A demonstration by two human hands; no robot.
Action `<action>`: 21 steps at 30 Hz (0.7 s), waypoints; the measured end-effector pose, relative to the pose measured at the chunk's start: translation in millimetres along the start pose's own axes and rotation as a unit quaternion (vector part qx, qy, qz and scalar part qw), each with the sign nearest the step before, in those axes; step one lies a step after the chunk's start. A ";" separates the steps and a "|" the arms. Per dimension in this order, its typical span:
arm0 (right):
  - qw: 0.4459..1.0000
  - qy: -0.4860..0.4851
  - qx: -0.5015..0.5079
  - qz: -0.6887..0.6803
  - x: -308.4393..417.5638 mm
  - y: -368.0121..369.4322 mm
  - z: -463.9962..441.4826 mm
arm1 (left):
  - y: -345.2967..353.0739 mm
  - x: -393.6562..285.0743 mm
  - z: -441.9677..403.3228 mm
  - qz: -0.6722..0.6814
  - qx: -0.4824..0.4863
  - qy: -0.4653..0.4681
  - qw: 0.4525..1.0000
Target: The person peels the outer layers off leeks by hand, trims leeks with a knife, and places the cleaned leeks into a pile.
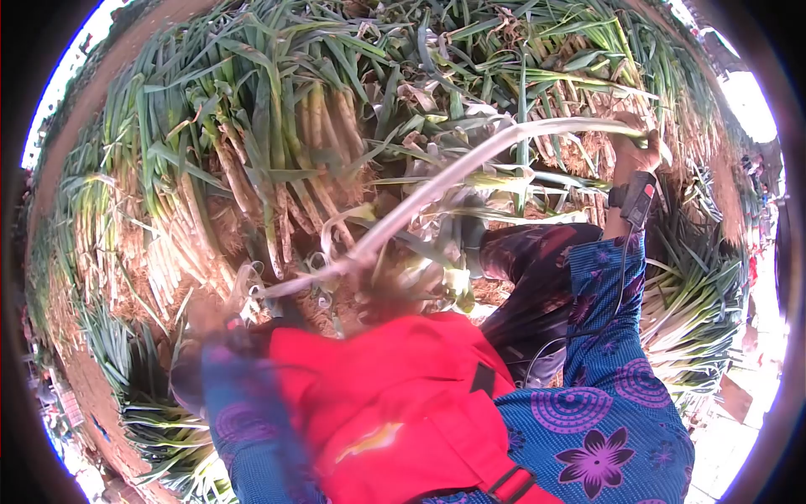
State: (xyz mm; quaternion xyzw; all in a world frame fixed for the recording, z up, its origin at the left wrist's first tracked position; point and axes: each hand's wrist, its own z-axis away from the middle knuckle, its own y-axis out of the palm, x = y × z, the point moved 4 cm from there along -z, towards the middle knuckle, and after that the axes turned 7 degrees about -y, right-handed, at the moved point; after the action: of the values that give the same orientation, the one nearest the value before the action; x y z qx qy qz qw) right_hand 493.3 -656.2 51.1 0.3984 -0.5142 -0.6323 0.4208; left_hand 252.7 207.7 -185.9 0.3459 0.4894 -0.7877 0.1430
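A long, pale scallion (437, 189) stretches across the view in front of me, its root end low on the left and its green end high on the right. My right hand (638, 151), raised at the far right, has its fingers wrapped round the green end. Down at the left, my left hand (217, 309) is smeared by motion beside the root end. Whether its fingers grip anything I cannot tell. Loose peeled leaves (420, 281) lie under the stalk, near my knees.
Piles of scallions with green tops and earthy roots (180, 227) spread over the ground at left and ahead. Bundles of whiter scallions (693, 336) lie at the right, with another bundle (180, 445) at lower left. A red apron (395, 395) covers my lap.
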 end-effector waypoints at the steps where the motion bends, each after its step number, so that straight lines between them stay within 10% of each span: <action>1: 1.000 0.003 0.007 0.003 1.4 -6.2 -3.4 | -14.2 -9.4 14.1 0.157 0.003 -0.111 0.981; 2: 1.000 0.004 0.017 0.006 1.6 -13.8 -7.9 | -12.8 -13.5 26.4 0.309 0.007 -0.217 0.926; 4: 0.999 0.008 0.006 0.031 -15.5 -5.5 3.2 | 24.1 -54.4 33.7 0.108 0.145 -0.006 0.984; 6: 0.997 -0.003 0.034 0.074 -41.0 -5.4 7.7 | 60.5 -140.3 144.2 0.139 0.384 0.086 0.909; 11: 0.984 0.038 0.096 0.147 -109.5 -2.3 20.3 | 119.0 -257.3 337.9 -0.023 0.441 0.438 0.783; 17: 0.977 0.055 0.131 0.158 -144.3 7.7 39.9 | 173.5 -277.1 383.3 0.124 0.514 0.341 0.777; 21: 0.976 0.051 0.130 0.169 -140.4 8.3 35.5 | 157.7 -285.3 385.7 0.124 0.411 0.469 0.772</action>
State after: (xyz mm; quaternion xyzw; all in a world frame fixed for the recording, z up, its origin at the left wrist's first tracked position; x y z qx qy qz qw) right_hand 507.1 -513.8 74.7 0.3889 -0.6300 -0.4584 0.4916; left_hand 390.8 -235.8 12.2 0.7555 0.0788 -0.6295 -0.1634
